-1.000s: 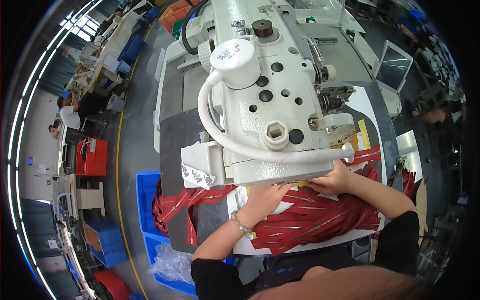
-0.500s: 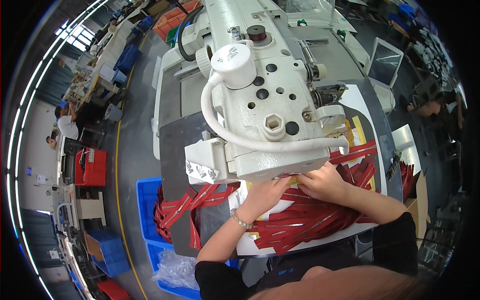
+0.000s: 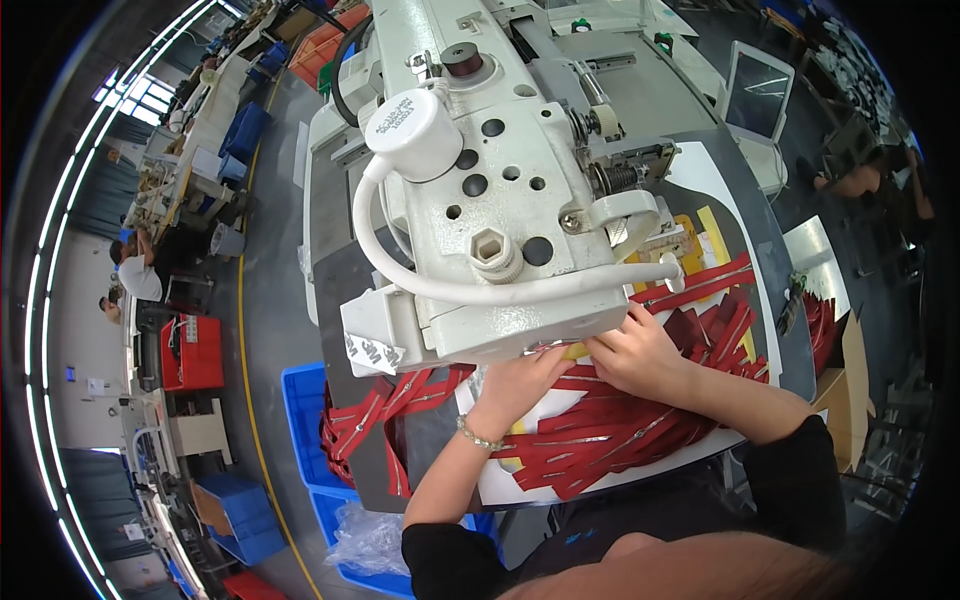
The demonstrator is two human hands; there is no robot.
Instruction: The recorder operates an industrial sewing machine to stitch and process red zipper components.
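A large white sewing machine head (image 3: 520, 200) hangs over the dark work plate, right above both hands. At its lower edge my left hand (image 3: 522, 384) reaches under, thumb and fingers close together, a bead bracelet (image 3: 478, 435) on the wrist. My right hand (image 3: 638, 352) is just to its right, fingers curled inward by the machine's front corner. The machine and the hands themselves hide the fingertips and whatever is between them. Many red zippers (image 3: 620, 430) with metal teeth lie in a heap below and beside both hands. More red zippers (image 3: 415, 390) trail across the plate at the left.
Blue bins (image 3: 305, 410) stand left of the plate, one with red zippers, another with clear plastic film (image 3: 368, 540). A screen (image 3: 757, 92) stands at the far right. A cardboard box (image 3: 846, 390) sits at the right. Across the aisle are a red crate (image 3: 192, 352) and another person (image 3: 138, 270).
The view has shifted a little, so the machine appears farther left. My right hand has moved slightly away from the left hand, and the gap between them is wider.
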